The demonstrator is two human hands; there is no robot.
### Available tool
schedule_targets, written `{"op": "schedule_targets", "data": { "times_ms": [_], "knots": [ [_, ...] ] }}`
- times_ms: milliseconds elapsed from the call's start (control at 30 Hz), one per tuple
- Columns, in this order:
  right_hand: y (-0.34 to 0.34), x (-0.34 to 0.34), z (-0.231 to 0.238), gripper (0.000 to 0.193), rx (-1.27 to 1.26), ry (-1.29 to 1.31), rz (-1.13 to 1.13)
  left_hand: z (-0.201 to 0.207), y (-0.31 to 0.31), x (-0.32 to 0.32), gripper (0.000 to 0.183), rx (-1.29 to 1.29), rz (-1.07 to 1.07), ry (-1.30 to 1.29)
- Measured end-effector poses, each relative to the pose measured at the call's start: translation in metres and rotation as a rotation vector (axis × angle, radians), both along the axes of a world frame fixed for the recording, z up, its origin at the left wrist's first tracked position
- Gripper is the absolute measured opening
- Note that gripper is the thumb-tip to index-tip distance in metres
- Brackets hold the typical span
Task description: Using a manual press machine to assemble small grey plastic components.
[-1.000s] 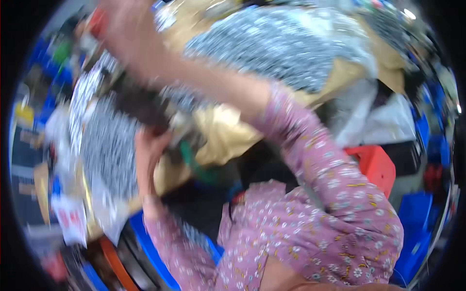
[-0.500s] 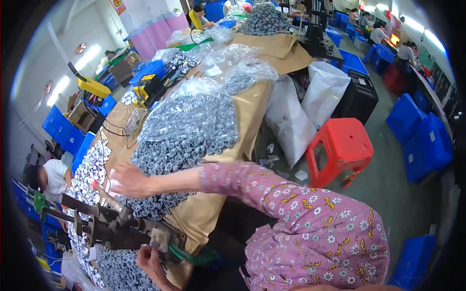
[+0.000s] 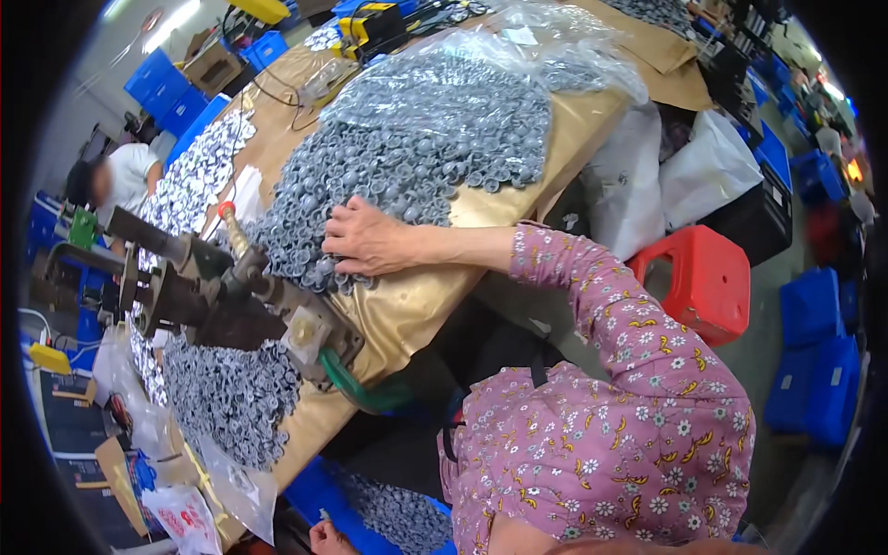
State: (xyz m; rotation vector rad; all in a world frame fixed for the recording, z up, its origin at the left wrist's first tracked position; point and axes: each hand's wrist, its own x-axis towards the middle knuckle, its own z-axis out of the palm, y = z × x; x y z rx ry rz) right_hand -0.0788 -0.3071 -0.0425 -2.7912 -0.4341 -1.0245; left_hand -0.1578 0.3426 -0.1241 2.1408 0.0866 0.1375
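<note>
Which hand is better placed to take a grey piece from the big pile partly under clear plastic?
Probably the right hand: it rests at the edge of the big pile. The left hand is at the picture's bottom edge, by the blue bin, away from that pile.

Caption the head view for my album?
Right hand on a heap of small grey parts beside a red-knobbed machine.

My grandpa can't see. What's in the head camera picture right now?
A person's right hand touches a heap of small grey cup-shaped parts on a brown-covered table, beside a metal lever press with a red knob. Their left hand, partly cut off below, is by a blue bin of grey parts.
</note>
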Motion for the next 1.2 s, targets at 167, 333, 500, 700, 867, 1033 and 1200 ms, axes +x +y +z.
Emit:
{"op": "schedule_targets", "data": {
  "times_ms": [167, 333, 500, 700, 867, 1033, 1200],
  "knots": [
    [0.001, -0.024, 0.003, 0.025, -0.122, 0.072, -0.012, -0.058, 0.008, -0.019, 0.040, 0.465, 0.201, 0.316],
    [-0.024, -0.014, 0.013, 0.037, 0.108, 0.095, 0.153, 0.037, -0.142, -0.031, 0.043, 0.412, 0.216, -0.101],
    [-0.069, 0.071, 0.048, 0.052, 0.236, 0.011, -0.063, 0.144, -0.309, -0.063, 0.041, 0.082, -0.417, -0.360],
    [-0.112, 0.149, 0.039, 0.059, 0.408, 0.580, -0.146, 0.153, -0.471, -0.020, 0.082, 0.357, -0.902, -0.542],
    [-0.086, 0.121, 0.026, 0.052, 0.242, 0.437, -0.072, 0.110, -0.530, 0.031, 0.106, 0.550, -0.698, -0.662],
    [-0.061, 0.086, 0.016, 0.050, 0.298, 0.359, 0.216, 0.075, -0.536, 0.045, 0.106, 0.629, -0.626, -0.610],
    [-0.050, 0.071, 0.017, 0.049, 0.270, 0.428, 0.317, 0.069, -0.530, 0.043, 0.104, 0.554, -0.555, -0.656]
  ]
}}
